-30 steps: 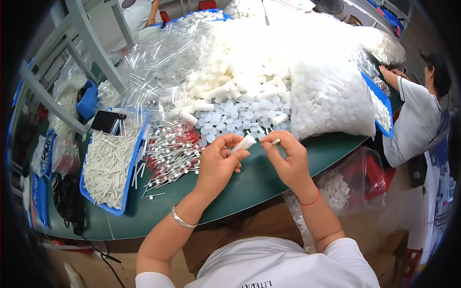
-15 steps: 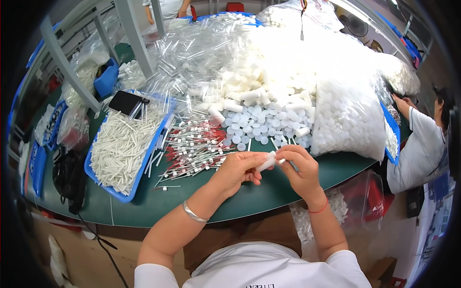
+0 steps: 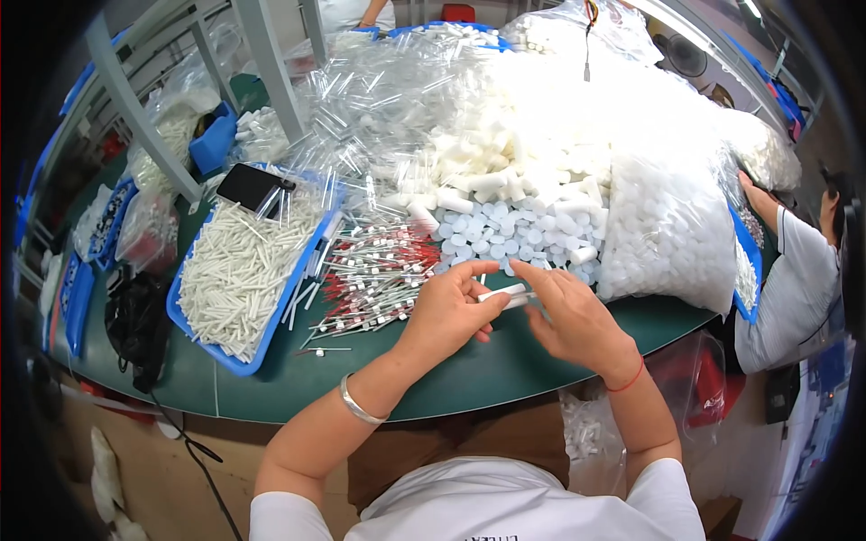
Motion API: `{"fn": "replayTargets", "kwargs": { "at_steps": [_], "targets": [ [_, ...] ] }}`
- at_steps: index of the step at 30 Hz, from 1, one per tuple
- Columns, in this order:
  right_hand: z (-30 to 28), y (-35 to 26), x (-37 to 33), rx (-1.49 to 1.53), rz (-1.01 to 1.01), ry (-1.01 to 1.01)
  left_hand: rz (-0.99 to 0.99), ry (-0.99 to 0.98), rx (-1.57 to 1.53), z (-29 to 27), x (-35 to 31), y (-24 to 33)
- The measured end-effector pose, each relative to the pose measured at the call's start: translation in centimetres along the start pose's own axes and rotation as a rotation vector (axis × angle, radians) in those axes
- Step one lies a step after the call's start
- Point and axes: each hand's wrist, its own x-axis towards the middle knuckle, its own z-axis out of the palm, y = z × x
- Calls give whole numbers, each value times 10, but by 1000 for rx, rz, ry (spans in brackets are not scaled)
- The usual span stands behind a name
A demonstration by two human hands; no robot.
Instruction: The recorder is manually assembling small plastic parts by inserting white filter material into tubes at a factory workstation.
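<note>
My left hand (image 3: 456, 307) is closed around a short white cylinder (image 3: 502, 295), pinching it between thumb and fingers above the table's near edge. My right hand (image 3: 586, 320) is just right of it, fingers stretched out and thumb apart. A thin pale piece lies along the cylinder's right end near the right palm; whether that palm touches it I cannot tell. Beyond my hands is a spread of translucent white discs (image 3: 487, 233). To their left lies a heap of thin rods with red parts and white caps (image 3: 379, 275).
A blue tray (image 3: 248, 368) of white sticks, with a black phone (image 3: 248, 187) on top, stands left. Behind are white cylinders (image 3: 487, 185) and bagged clear tubes (image 3: 361, 99). A full plastic bag (image 3: 663, 225) sits right, near a co-worker's sleeve (image 3: 785, 279). Grey posts (image 3: 271, 72) rise left.
My right hand has gone from a pinch with a small white piece to outstretched fingers. The cylinder in my left hand now lies closer to level. The whole view has shifted slightly.
</note>
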Motion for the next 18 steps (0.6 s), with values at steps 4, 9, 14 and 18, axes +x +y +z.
{"fn": "replayTargets", "kwargs": {
  "at_steps": [4,9,14,18],
  "targets": [
    [9,-1,11,71,-74,-4,-20,-37,59,-5,6,15],
    [28,19,18,158,63,156,748,450,957,-42,58,22],
    [45,34,12,253,132,277,532,563,1629,-103,105,44],
    [48,40,11,279,178,285,671,443,1576,-132,106,39]
  ]
}}
